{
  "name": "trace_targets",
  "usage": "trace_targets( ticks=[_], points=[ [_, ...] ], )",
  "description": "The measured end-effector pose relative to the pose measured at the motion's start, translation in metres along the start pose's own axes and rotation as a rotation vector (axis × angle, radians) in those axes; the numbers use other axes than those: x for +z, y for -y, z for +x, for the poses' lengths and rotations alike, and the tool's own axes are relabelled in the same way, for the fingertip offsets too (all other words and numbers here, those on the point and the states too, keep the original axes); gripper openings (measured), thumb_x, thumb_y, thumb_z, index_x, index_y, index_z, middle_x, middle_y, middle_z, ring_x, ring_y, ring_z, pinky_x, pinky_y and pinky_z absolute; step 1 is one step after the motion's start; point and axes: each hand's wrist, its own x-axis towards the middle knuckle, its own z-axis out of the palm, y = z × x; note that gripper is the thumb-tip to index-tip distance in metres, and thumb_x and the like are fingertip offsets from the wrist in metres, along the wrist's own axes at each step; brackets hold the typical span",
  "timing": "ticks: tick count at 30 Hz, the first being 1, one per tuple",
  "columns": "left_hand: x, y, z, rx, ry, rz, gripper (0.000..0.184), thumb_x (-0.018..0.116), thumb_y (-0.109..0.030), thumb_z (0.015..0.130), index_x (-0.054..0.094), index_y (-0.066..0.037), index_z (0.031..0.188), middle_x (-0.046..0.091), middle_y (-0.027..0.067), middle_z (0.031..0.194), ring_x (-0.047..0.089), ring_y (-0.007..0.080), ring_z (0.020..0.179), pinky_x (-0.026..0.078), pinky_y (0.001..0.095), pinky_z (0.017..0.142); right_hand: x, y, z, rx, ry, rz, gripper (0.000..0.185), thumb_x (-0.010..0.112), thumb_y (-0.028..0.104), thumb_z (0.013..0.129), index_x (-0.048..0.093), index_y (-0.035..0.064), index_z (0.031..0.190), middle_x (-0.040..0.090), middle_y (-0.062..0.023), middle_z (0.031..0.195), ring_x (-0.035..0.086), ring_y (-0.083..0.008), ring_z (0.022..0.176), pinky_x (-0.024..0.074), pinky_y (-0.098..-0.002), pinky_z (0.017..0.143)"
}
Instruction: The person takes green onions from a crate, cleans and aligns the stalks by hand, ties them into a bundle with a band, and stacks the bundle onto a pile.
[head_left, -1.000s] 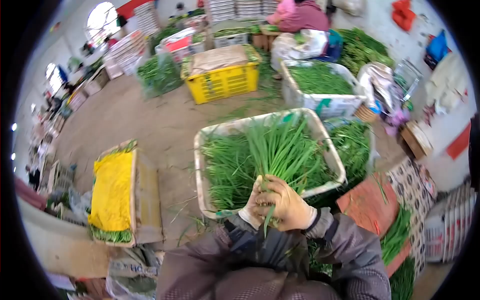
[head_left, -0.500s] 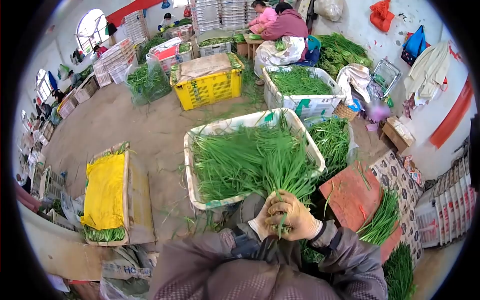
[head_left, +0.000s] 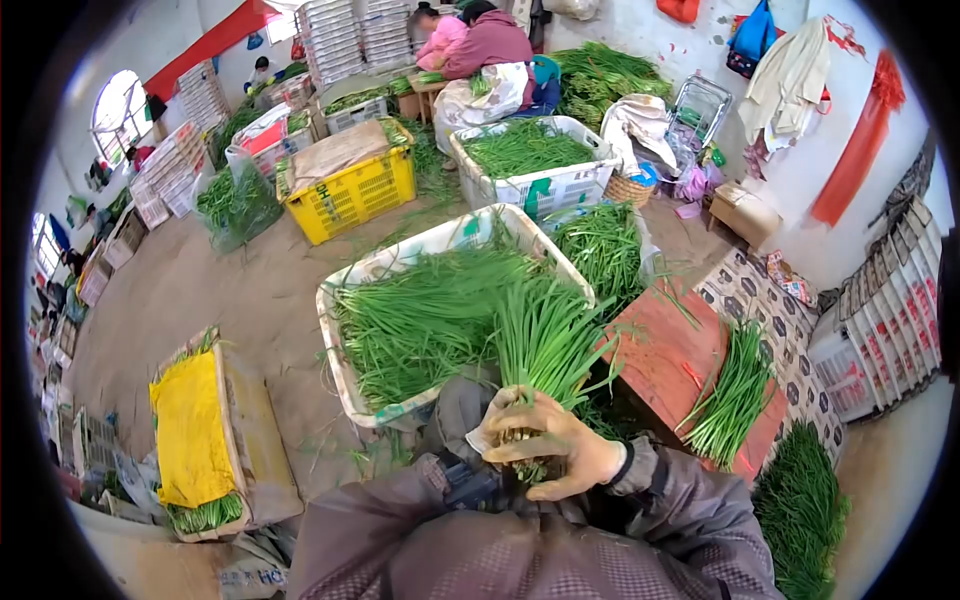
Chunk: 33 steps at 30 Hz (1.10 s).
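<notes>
Both gloved hands are wrapped round the lower end of a bunch of long green stalks, whose leaves fan up and away over the crate's near right corner. My left hand closes on the bunch from the left, partly hidden behind the stalks and my other hand. From the right, the fingers of my right hand curl across the stem ends, with the thumb below. Beyond them a white crate holds a loose heap of similar greens.
On my right a red board carries a separate bunch. More greens lie at lower right. A yellow-covered crate stands left. Farther off are a yellow crate, another white crate and two seated people.
The view has turned to the right, showing more of the red board. The bunch has come out of the crate toward my body and stands more upright, and my right hand's fingers have spread along its stems.
</notes>
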Motion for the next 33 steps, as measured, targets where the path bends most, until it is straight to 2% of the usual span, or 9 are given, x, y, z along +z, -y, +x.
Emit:
trace_targets(
  ticks=[1, 5, 7, 9, 11, 17, 27, 31, 33],
  points=[
    [0.014, 0.001, 0.005, 0.127, 0.056, 0.087, 0.053, 0.064, -0.049, 0.089, 0.054, -0.014, 0.127, 0.055, 0.0073, 0.13, 0.057, 0.0235, 0.116, 0.051, 0.0475, 0.096, -0.006, 0.005, 0.002, -0.001, -0.056, 0.079, 0.051, 0.073, 0.039, 0.074, 0.069, 0.0135, 0.118, 0.055, -0.0142, 0.128, 0.046, -0.0359, 0.122, 0.0284, -0.0529, 0.109],
    [0.091, -0.056, 0.028, -0.628, -0.126, -0.078, 0.067, 0.065, -0.041, 0.084, 0.046, -0.004, 0.137, 0.06, 0.0192, 0.125, 0.06, 0.035, 0.113, 0.053, 0.0496, 0.094, -0.051, 0.005, -0.04, 0.105, -0.333, 0.005, 0.068, 0.071, 0.022, 0.076, 0.05, 0.011, 0.14, 0.053, -0.0125, 0.138, 0.046, -0.0328, 0.129, 0.0295, -0.0476, 0.11],
    [0.097, -0.06, 0.031, -0.668, -0.181, -0.033, 0.068, 0.068, -0.037, 0.081, 0.047, -0.001, 0.135, 0.063, 0.0229, 0.117, 0.064, 0.037, 0.105, 0.055, 0.0501, 0.09, -0.058, 0.003, -0.059, 0.471, -0.702, 0.06, 0.079, 0.065, 0.019, 0.085, 0.025, 0.0115, 0.153, 0.056, -0.009, 0.134, 0.046, -0.0247, 0.131, 0.0326, -0.0395, 0.11],
    [0.094, -0.056, 0.038, -0.682, -0.143, 0.047, 0.067, 0.068, -0.035, 0.08, 0.048, -0.001, 0.134, 0.063, 0.0226, 0.117, 0.065, 0.0365, 0.103, 0.054, 0.0504, 0.091, -0.057, -0.054, -0.102, 0.762, -0.927, 0.496, 0.082, 0.058, 0.022, 0.093, 0.006, 0.0146, 0.156, 0.057, -0.0064, 0.131, 0.047, -0.0207, 0.128, 0.0369, -0.0316, 0.106],
    [0.107, -0.055, 0.041, -0.741, -0.157, 0.092, 0.065, 0.068, -0.031, 0.078, 0.049, 0.001, 0.132, 0.066, 0.022, 0.11, 0.069, 0.0317, 0.091, 0.06, 0.0441, 0.078, -0.054, -0.087, -0.125, 0.985, -0.693, 0.984, 0.087, 0.06, 0.041, 0.093, 0.003, 0.0192, 0.156, 0.043, -0.0067, 0.146, 0.045, -0.0241, 0.131, 0.04, -0.0412, 0.102],
    [0.094, -0.04, 0.064, -0.624, -0.062, 0.809, 0.046, 0.071, -0.011, 0.08, 0.056, 0.001, 0.122, 0.066, 0.0109, 0.111, 0.066, 0.0191, 0.096, 0.055, 0.03, 0.083, -0.04, -0.101, -0.089, 0.61, -0.577, 1.068, 0.101, 0.069, 0.052, 0.084, 0.005, 0.0202, 0.155, 0.03, -0.0081, 0.153, 0.036, -0.0291, 0.137, 0.0358, -0.0516, 0.107],
    [0.074, -0.012, 0.103, -0.587, 0.309, 2.143, 0.104, 0.081, -0.044, 0.071, 0.023, 0.008, 0.14, 0.063, 0.0169, 0.116, 0.065, 0.0286, 0.101, 0.052, 0.0342, 0.087, -0.033, -0.123, -0.097, 0.555, -0.79, 1.067, 0.058, 0.073, 0.029, 0.084, 0.052, 0.0023, 0.13, 0.061, -0.0101, 0.122, 0.058, -0.0238, 0.113, 0.046, -0.0399, 0.1],
    [0.135, 0.0, 0.103, -0.728, 0.217, 2.215, 0.124, 0.08, -0.059, 0.065, 0.013, 0.011, 0.142, 0.06, 0.0268, 0.118, 0.063, 0.0349, 0.106, 0.051, 0.0343, 0.089, -0.035, -0.109, -0.096, 0.535, -0.974, 1.093, 0.049, 0.068, 0.015, 0.082, 0.053, 0.0012, 0.127, 0.064, -0.0116, 0.115, 0.063, -0.0275, 0.105, 0.0509, -0.0418, 0.095],
    [0.12, 0.003, 0.104, -0.594, 0.322, 1.974, 0.126, 0.086, -0.047, 0.066, 0.007, 0.01, 0.145, 0.055, 0.0221, 0.126, 0.058, 0.0293, 0.115, 0.046, 0.0344, 0.098, -0.039, -0.104, -0.103, 0.519, -0.986, 1.19, 0.051, 0.064, 0.01, 0.08, 0.052, -0.0002, 0.129, 0.063, -0.0131, 0.118, 0.064, -0.0287, 0.103, 0.0519, -0.043, 0.095]
  ],
)
